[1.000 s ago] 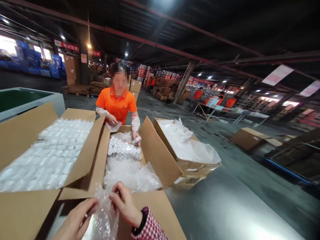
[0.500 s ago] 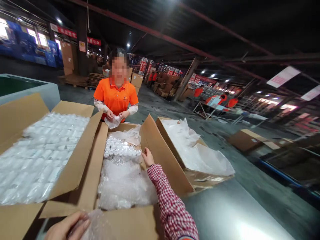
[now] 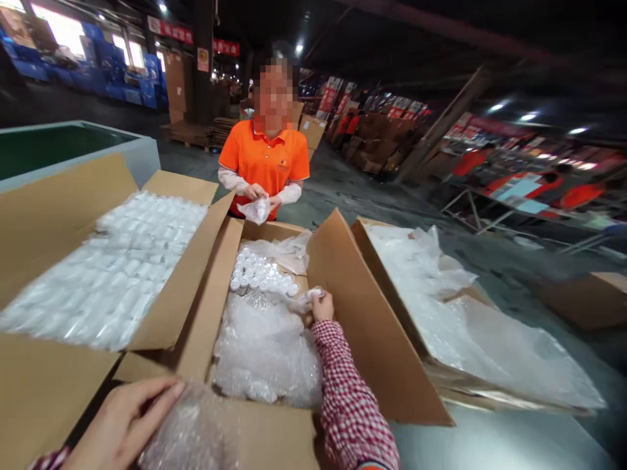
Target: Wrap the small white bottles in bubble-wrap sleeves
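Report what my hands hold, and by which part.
Left hand: a clear plastic bubble-wrap sheet, near its upper edge. Right hand: a small white cylindrical bottle, by one end; which end is unclear.

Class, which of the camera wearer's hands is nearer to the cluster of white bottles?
Right. The right hand is beside the bottle cluster, at its near right corner, holding a small white item; the left hand is farther away, at the lower left, holding bubble wrap.

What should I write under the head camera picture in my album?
"The right hand holds a white bottle, the left hand bubble wrap."
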A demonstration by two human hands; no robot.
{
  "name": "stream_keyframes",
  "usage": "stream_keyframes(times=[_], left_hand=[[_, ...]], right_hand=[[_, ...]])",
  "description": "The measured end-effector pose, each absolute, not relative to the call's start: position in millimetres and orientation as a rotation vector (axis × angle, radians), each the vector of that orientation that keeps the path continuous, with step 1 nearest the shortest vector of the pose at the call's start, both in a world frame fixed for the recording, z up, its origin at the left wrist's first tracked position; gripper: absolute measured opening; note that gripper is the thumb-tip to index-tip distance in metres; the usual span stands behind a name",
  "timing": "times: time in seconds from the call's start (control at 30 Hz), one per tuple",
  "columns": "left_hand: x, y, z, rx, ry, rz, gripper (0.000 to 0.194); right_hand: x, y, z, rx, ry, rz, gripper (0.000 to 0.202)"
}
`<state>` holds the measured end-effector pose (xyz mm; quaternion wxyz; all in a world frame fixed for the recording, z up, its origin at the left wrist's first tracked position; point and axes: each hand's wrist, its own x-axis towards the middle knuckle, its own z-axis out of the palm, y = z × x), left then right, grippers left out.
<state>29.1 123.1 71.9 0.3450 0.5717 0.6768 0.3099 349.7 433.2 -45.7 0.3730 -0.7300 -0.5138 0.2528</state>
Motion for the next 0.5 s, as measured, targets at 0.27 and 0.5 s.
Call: stream_keyframes(times=[0.27, 0.5], left_hand=[[40, 124, 98, 1.517, 1.790, 0.936, 0.037], [51, 87, 117, 1.571, 1.756, 1.074, 0.041]], right_hand=[[299, 262, 86, -0.881, -1.412, 0.741, 0.043], [249, 130, 119, -0.550, -2.164, 0.943, 0.037]])
